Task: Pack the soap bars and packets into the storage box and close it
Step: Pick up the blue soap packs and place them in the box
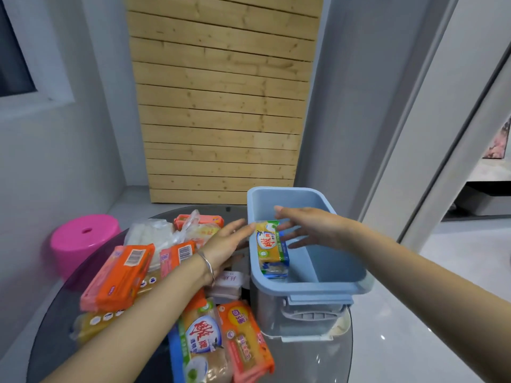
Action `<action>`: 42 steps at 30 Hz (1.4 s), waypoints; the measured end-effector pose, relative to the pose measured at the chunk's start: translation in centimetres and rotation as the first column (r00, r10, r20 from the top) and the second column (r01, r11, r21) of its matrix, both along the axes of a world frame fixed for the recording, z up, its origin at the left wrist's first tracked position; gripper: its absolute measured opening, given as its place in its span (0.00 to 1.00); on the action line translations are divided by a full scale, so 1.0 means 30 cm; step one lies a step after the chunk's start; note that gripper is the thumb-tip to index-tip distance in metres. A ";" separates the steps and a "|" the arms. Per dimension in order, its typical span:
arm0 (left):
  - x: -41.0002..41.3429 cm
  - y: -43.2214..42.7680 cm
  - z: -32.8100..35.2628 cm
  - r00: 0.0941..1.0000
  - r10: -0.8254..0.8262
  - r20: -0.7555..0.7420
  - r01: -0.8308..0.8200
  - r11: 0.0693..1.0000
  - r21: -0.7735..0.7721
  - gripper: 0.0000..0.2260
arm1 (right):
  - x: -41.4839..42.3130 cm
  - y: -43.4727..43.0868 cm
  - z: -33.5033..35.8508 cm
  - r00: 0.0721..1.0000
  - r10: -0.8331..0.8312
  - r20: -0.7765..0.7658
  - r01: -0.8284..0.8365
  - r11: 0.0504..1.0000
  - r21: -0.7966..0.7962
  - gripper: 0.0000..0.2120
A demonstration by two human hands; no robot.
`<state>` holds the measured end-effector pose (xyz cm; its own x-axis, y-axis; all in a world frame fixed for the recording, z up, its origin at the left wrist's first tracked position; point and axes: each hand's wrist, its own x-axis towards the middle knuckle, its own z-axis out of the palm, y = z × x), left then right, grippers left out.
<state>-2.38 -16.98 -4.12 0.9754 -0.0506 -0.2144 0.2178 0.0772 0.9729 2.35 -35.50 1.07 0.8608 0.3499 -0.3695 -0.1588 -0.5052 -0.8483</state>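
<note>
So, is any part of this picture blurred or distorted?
Head view: the left hand is motion-blurred, the soap packet in the storage box looks sharp; glare lies on the glass table and the door frame bows from the wide lens.

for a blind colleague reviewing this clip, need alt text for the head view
A left hand and a right hand, fingers straight, flank a yellow-green soap packet standing inside the open blue storage box against its left wall. Orange and yellow soap packets lie piled on the round dark table left of the box.
</note>
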 end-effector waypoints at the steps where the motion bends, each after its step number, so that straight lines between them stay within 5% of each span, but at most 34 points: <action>1: -0.023 0.019 0.004 1.000 0.017 0.011 -0.017 1.000 0.025 0.22 | -0.043 0.006 0.020 0.999 0.024 0.023 -0.025 0.999 0.038 0.24; 9: -0.276 0.191 0.005 0.996 0.059 0.063 -0.070 0.978 0.196 0.15 | -0.373 0.153 0.063 0.981 0.159 0.113 -0.182 0.951 0.251 0.15; 13: -0.392 0.250 -0.050 0.982 0.181 0.052 -0.189 0.946 0.264 0.09 | -0.472 0.233 -0.063 0.983 0.183 0.028 -0.185 0.968 0.168 0.10; 17: -0.484 0.247 -0.107 0.982 0.075 -0.176 -0.009 0.936 0.352 0.05 | -0.513 0.258 -0.208 0.981 0.115 -0.156 -0.097 0.988 0.121 0.13; 23: -0.518 0.189 -0.176 0.934 0.052 -0.353 0.026 0.977 0.213 0.18 | -0.564 0.330 -0.269 0.958 -0.029 -0.287 0.051 0.996 0.070 0.21; 31: -0.598 0.154 -0.170 0.952 0.108 -0.286 -0.085 0.992 0.091 0.20 | -0.622 0.321 -0.279 0.955 -0.093 -0.282 0.155 0.966 0.206 0.13; 35: -0.615 0.180 -0.152 0.965 0.170 -0.198 -0.140 0.978 0.156 0.23 | -0.658 0.302 -0.234 0.966 -0.063 -0.252 0.130 0.958 0.256 0.12; 38: -0.613 0.198 -0.097 0.967 0.234 -0.102 -0.237 0.971 -0.019 0.23 | -0.669 0.276 -0.161 0.976 -0.042 -0.213 0.109 0.944 0.310 0.12; 42: -0.599 0.214 0.016 0.985 0.170 -0.026 -0.172 0.968 -0.183 0.29 | -0.659 0.253 -0.031 0.996 0.002 -0.090 0.031 0.931 0.364 0.17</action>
